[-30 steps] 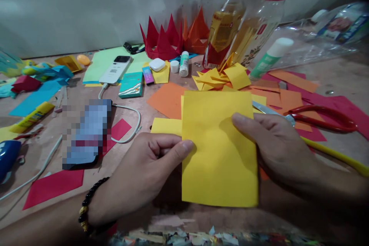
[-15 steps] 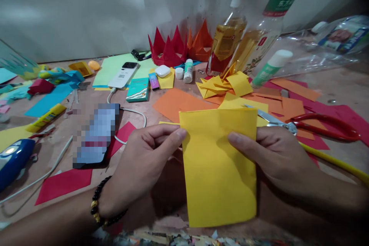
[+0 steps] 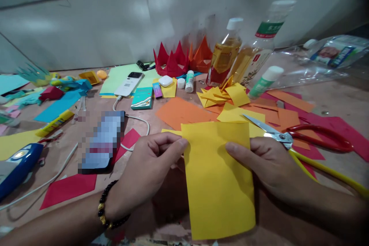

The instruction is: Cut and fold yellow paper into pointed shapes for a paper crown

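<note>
A rectangular sheet of yellow paper [image 3: 218,196] hangs upright between my two hands, just above the near part of the table. My left hand [image 3: 157,165] pinches its upper left edge, thumb in front and fingers behind. On the other side my right hand [image 3: 271,163] grips the upper right edge the same way, its thumb lying across the front. Fingers behind the sheet are partly hidden. Scissors [image 3: 285,137] with one red and one yellow handle lie open beside my right hand. Past the sheet's top edge are orange paper [image 3: 181,113] and folded yellow paper pieces [image 3: 219,94].
A phone [image 3: 103,140] with a blurred screen lies left of my hands, near a white cable [image 3: 62,161]. Red [image 3: 171,61] and orange paper crowns [image 3: 200,57] stand by the wall. Bottles [image 3: 226,54] and a glue stick [image 3: 265,81] stand at the back right.
The view has tilted up slightly, so everything sits lower in the picture and more wall shows. Both hands keep their hold on the yellow paper.
</note>
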Action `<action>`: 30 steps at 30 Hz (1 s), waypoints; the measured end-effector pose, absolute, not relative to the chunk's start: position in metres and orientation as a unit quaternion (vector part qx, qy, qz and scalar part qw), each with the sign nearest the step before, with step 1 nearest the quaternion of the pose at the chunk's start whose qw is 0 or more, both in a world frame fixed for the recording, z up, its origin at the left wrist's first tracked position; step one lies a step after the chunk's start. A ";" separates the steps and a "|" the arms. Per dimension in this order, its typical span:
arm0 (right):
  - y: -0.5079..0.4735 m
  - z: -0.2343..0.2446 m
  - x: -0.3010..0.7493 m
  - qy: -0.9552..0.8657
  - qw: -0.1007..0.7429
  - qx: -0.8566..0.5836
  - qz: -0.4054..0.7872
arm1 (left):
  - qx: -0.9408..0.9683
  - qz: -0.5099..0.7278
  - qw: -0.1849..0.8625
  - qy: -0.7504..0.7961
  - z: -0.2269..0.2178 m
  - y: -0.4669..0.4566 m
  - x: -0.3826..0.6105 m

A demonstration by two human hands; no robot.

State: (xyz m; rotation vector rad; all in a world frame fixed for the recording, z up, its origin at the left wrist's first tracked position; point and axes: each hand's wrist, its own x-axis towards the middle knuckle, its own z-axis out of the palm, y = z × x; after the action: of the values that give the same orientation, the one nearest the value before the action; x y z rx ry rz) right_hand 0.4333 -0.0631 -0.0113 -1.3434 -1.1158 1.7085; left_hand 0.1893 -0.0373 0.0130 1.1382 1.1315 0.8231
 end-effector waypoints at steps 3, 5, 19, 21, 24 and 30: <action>-0.065 -0.009 0.431 -0.418 0.318 -0.492 0.694 | 0.497 0.347 0.633 0.481 0.008 -0.035 0.187; -0.067 -0.007 0.430 -0.410 0.300 -0.466 0.725 | 0.503 0.346 0.629 0.481 0.006 -0.034 0.185; -0.067 -0.007 0.430 -0.423 0.355 -0.499 0.669 | 0.536 0.305 0.624 0.479 0.009 -0.041 0.187; -0.067 -0.007 0.430 -0.415 0.342 -0.487 0.688 | 0.516 0.322 0.630 0.483 0.006 -0.039 0.185; -0.067 -0.006 0.429 -0.435 0.297 -0.467 0.710 | 0.477 0.369 0.634 0.484 0.000 -0.036 0.181; -0.065 -0.011 0.431 -0.477 0.216 -0.474 0.708 | 0.440 0.417 0.627 0.489 -0.009 -0.026 0.178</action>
State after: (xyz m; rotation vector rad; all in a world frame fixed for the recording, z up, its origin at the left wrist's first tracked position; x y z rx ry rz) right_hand 0.4307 -0.0654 -0.0111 -1.3148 -1.3214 1.9631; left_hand 0.1782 -0.0265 -0.0090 1.0088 1.1207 0.9570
